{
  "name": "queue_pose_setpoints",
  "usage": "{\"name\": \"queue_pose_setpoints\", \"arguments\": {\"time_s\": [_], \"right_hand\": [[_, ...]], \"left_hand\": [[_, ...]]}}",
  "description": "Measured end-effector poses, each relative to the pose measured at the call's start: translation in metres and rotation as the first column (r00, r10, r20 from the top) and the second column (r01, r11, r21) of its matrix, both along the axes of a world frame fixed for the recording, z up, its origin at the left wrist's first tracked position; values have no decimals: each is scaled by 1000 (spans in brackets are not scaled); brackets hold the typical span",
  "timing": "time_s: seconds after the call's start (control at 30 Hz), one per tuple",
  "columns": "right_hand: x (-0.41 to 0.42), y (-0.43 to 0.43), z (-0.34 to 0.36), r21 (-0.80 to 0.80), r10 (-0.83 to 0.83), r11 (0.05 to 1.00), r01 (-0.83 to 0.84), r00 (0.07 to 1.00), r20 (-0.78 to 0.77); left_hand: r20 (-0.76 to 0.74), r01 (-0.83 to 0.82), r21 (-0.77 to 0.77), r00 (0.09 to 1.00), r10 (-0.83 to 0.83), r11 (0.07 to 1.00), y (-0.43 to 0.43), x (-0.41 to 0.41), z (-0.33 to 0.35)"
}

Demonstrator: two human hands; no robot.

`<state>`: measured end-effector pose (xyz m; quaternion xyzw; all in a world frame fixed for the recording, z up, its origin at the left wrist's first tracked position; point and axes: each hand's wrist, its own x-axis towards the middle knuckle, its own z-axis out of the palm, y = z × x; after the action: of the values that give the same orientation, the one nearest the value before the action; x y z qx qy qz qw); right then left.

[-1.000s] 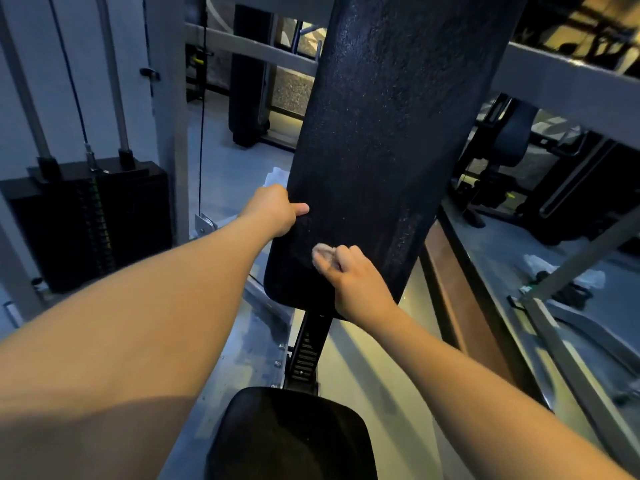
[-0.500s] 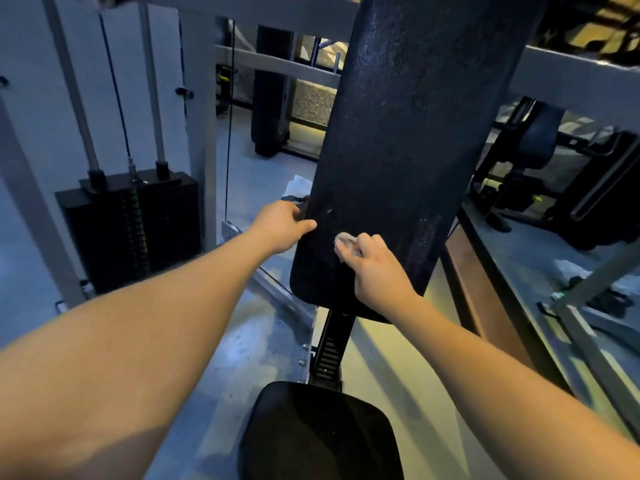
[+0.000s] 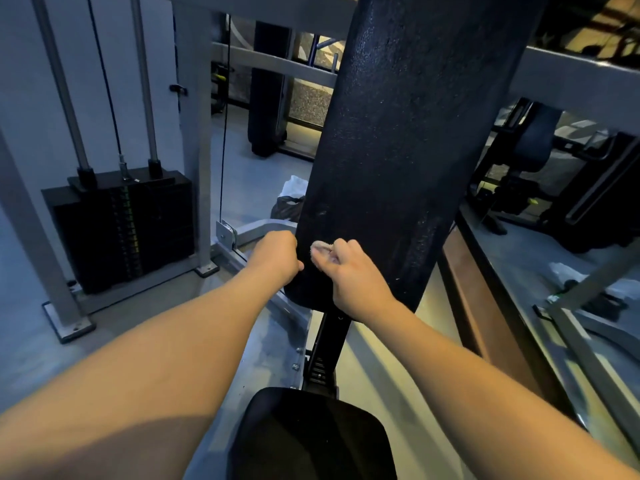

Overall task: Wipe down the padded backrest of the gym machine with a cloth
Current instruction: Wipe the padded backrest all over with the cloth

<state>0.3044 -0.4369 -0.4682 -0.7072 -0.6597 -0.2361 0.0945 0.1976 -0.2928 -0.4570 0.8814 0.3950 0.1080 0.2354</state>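
Right hand (image 3: 349, 271), fingers closed on a small bunched cloth (image 3: 320, 249), presses the backrest (image 3: 398, 161) low down; left hand (image 3: 277, 259) grips its left edge. Risk: so small a wad may skip patches.

Your one head-worn view looks forward and down at arm's reach, the backrest (image 3: 398, 161) rising just beyond both grips, seat (image 3: 311, 434) below.

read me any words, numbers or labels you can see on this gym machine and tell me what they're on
No text here is readable.
Weight stack: a column of small green and yellow marks runs down the plates, too small and blurred to read.
Backrest: no label visible.
Seat pad: no label visible.
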Motion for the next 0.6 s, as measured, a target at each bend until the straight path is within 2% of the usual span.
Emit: {"name": "queue_pose_setpoints", "arguments": {"time_s": [0.07, 0.13, 0.2, 0.23, 0.37, 0.43, 0.5, 0.53, 0.6], "right_hand": [[6, 2, 28, -43, 39, 998, -37, 998, 41], [16, 13, 63, 114, -43, 993, 41, 999, 18], [26, 26, 83, 293, -150, 943, 158, 987, -50], [26, 31, 82, 316, -173, 931, 184, 983, -61], [14, 26, 29, 170, -79, 982, 76, 997, 12], [15, 14, 17, 8, 17, 1000, -18, 996, 84], [19, 12, 35, -130, 101, 988, -79, 979, 178], [20, 15, 49, -135, 100, 988, -74, 974, 202], [24, 26, 79, 10, 2, 1000, -4, 984, 179]], "left_hand": [[19, -24, -21, 1000, 24, 999, 0, 1, -1], [41, -24, -61, 999, 27, 998, 0, 1, -2], [66, -20, -93, 997, 26, 995, 1, 0, -6], [76, -17, -100, 997, 24, 995, 2, -1, -8], [107, -8, -78, 994, 16, 997, 4, -2, -14], [112, -17, -77, 993, 25, 997, 4, -2, -16], [116, -29, -102, 992, 41, 994, 2, -3, -15], [123, -33, -111, 991, 46, 993, 2, -3, -15], [135, -31, -116, 990, 47, 993, 3, -2, -15]]}}
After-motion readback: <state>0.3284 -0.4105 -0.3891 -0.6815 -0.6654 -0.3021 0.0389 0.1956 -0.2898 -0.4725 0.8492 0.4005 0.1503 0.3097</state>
